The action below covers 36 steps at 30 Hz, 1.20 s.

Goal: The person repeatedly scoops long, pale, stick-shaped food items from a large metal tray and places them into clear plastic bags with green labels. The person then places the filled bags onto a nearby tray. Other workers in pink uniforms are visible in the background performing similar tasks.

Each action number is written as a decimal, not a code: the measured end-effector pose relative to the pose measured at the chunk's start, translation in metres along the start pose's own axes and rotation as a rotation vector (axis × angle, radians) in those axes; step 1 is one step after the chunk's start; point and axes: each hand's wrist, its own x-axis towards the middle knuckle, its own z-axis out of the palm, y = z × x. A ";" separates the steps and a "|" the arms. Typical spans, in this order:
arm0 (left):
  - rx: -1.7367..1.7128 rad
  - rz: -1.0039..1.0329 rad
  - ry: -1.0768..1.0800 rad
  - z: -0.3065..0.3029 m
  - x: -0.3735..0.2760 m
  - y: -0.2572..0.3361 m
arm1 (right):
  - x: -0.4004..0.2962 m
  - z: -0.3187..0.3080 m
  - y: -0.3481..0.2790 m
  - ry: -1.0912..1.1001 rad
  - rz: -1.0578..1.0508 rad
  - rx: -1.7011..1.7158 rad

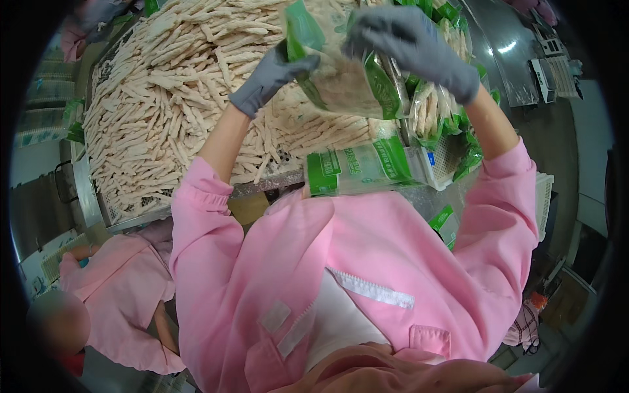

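My left hand point(277, 73), in a grey glove, grips the left edge of a clear plastic bag point(339, 81) with green printed panels. The bag is tilted above a heap of pale, flour-coated food strips point(162, 103); how much it holds is unclear. My right hand point(413, 46), also gloved in grey, is over the bag's right side with its fingers curled. It is slightly blurred, and whether it pinches the film cannot be told. A flat bag point(358, 167) with similar green print lies at the table's near edge, close to my body.
Filled bags of strips point(432, 113) stand at the right in a white plastic crate point(442, 169). The heap rests on a perforated metal tray point(115, 213). A co-worker in a pink smock point(123, 294) is at lower left. A steel surface point(506, 54) extends at far right.
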 end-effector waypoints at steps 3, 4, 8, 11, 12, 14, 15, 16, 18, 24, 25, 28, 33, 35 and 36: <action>-0.040 -0.206 0.019 0.010 0.015 -0.007 | 0.013 0.002 0.027 0.378 0.168 0.058; 0.013 -0.262 0.039 0.010 0.021 -0.020 | 0.015 0.009 0.048 0.400 0.139 0.164; 0.107 -0.296 0.135 -0.004 0.029 -0.099 | 0.011 0.063 0.123 0.562 0.183 0.334; 0.122 -0.251 0.096 -0.019 0.022 -0.123 | -0.022 0.107 0.164 0.473 0.469 0.291; 0.188 -0.265 0.132 -0.023 0.013 -0.130 | -0.032 0.117 0.165 0.324 0.603 0.244; 0.304 -0.357 0.128 -0.043 -0.001 -0.158 | -0.050 0.154 0.171 0.215 0.689 0.391; 0.208 -0.415 0.061 -0.037 -0.004 -0.160 | -0.060 0.175 0.188 0.153 0.712 0.298; 0.116 -0.475 0.005 -0.032 -0.015 -0.157 | -0.055 0.191 0.186 0.075 0.771 0.237; 0.043 -0.473 -0.035 -0.015 -0.032 -0.144 | -0.052 0.210 0.180 0.051 0.843 0.252; 0.194 -0.445 0.046 -0.015 -0.046 -0.183 | -0.037 0.233 0.199 0.094 0.894 0.421; 0.261 -0.445 0.042 -0.008 -0.043 -0.173 | -0.035 0.236 0.204 0.101 0.903 0.440; 0.307 -0.493 0.011 -0.002 -0.046 -0.142 | -0.041 0.241 0.200 0.216 0.857 0.390; 0.257 -0.426 0.049 -0.001 -0.051 -0.148 | -0.032 0.231 0.160 0.300 0.834 0.242; 0.431 -0.334 0.109 -0.003 -0.048 -0.153 | -0.033 0.231 0.159 0.221 0.825 0.204; 0.560 -0.243 0.187 0.008 -0.041 -0.137 | -0.038 0.229 0.162 0.180 0.836 0.178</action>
